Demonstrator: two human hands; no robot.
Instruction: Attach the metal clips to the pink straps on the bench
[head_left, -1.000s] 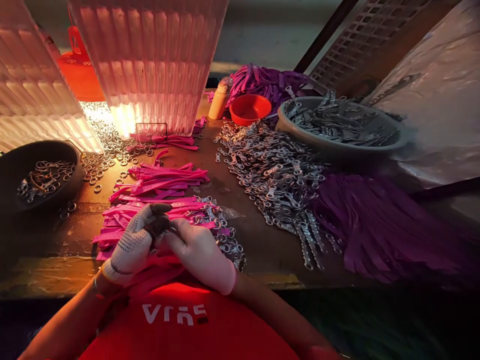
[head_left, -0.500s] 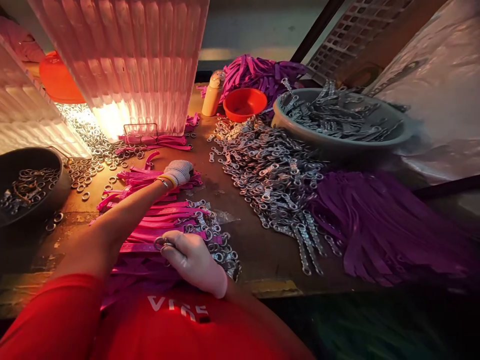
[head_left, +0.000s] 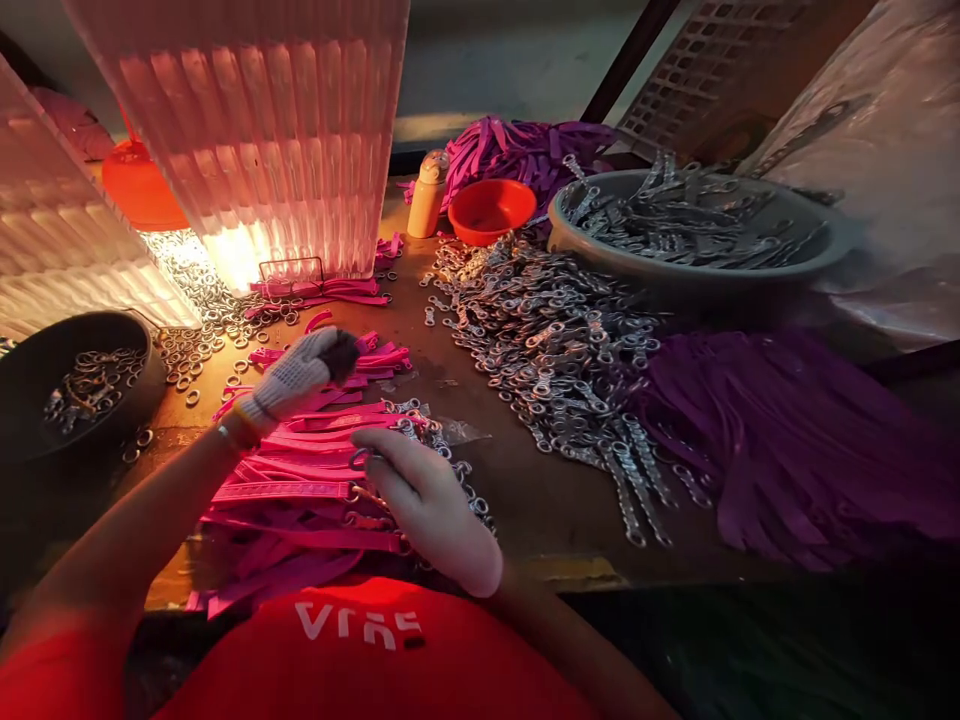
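My left hand [head_left: 311, 370], in a pale dotted glove with dark fingertips, is above the far end of a row of pink straps [head_left: 300, 440]. Its fingers are curled together, and whatever lies in them is hidden. Closer to my body, my right hand [head_left: 431, 505] wears a smooth white glove. Thumb and fingers pinch a small metal ring [head_left: 360, 458] over the straps. Metal link pieces with rings [head_left: 471, 490] lie at the right ends of the straps, partly behind this hand.
A big heap of metal links [head_left: 555, 350] covers the table's middle right, beside purple straps [head_left: 795, 440]. Behind are a grey basin [head_left: 559, 225] of links, a red bowl [head_left: 491, 225] and a bottle [head_left: 427, 195]. Loose rings [head_left: 184, 350] and a dark pan [head_left: 154, 385] lie left, near lit corrugated panels [head_left: 300, 150].
My left hand has drawn back toward me and left from the far straps. My right hand has shifted slightly right, still pinching the ring. The view has turned a little.
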